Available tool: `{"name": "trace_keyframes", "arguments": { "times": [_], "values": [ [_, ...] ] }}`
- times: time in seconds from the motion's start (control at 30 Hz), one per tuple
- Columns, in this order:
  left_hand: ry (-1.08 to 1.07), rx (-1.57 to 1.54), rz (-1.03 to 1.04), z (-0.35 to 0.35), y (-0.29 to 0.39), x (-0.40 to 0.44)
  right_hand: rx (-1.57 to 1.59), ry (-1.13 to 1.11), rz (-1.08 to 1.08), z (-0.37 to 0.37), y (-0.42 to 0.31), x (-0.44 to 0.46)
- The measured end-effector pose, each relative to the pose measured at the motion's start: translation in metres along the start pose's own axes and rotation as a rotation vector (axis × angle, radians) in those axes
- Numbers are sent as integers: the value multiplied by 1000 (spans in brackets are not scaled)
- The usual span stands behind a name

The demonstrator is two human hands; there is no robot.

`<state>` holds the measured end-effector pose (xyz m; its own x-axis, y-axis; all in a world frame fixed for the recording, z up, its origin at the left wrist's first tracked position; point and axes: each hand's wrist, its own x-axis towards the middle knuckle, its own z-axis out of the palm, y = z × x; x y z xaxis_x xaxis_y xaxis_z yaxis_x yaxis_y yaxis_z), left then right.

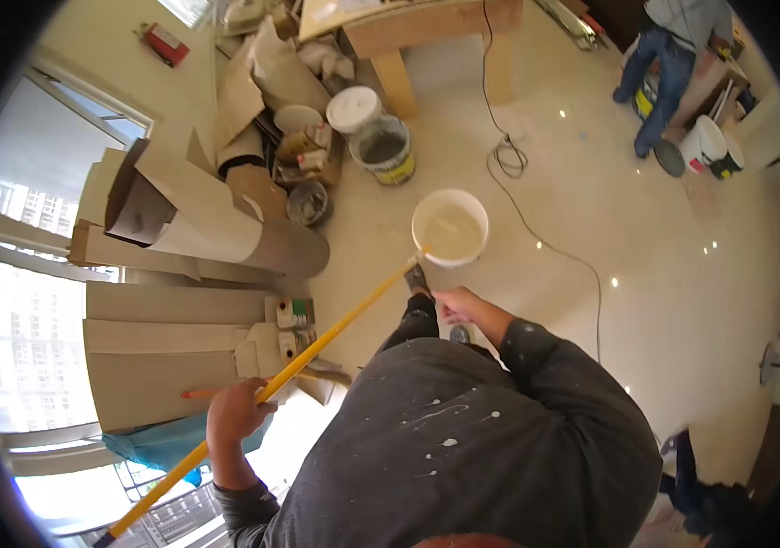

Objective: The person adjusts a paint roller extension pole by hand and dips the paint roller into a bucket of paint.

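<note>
My left hand (236, 416) is wrapped around a long yellow pole (339, 326), which slants from the lower left up toward the white bucket (450, 261). The pole's far end meets the bucket's near left rim; whatever is fixed to that end is hard to make out. Inside the bucket is a pale, cream-coloured content (452, 230). Just below the bucket, my right hand (460, 305) hangs in front of my body with its fingers loosely apart and nothing visible in them. My dark shirt (463, 429) has white splashes on it.
A dark cable (554, 248) runs across the glossy floor. Another bucket (382, 153), cardboard and rolled sheets (289, 245) stand on the left. A wooden table (440, 29) is at the back. At the upper right another person (668, 59) stands near white buckets (703, 144).
</note>
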<state>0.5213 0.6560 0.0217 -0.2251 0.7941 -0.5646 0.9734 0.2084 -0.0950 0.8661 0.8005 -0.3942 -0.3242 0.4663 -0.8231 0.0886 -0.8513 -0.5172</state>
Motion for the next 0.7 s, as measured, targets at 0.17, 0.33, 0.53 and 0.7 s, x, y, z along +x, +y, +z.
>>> {"name": "trace_keyframes", "arguments": {
  "times": [0.17, 0.33, 0.53, 0.7],
  "values": [
    [19, -90, 63, 27, 13, 7, 273, -263, 228, 84, -22, -6],
    [3, -13, 53, 45, 30, 7, 538, -387, 165, 134, -27, 18],
    [124, 66, -29, 38, -28, -52, 615, -159, 131, 147, -5, 71],
    [243, 211, -427, -19, -100, -157, 698, -91, 160, 119, -18, 114]
  ]
}}
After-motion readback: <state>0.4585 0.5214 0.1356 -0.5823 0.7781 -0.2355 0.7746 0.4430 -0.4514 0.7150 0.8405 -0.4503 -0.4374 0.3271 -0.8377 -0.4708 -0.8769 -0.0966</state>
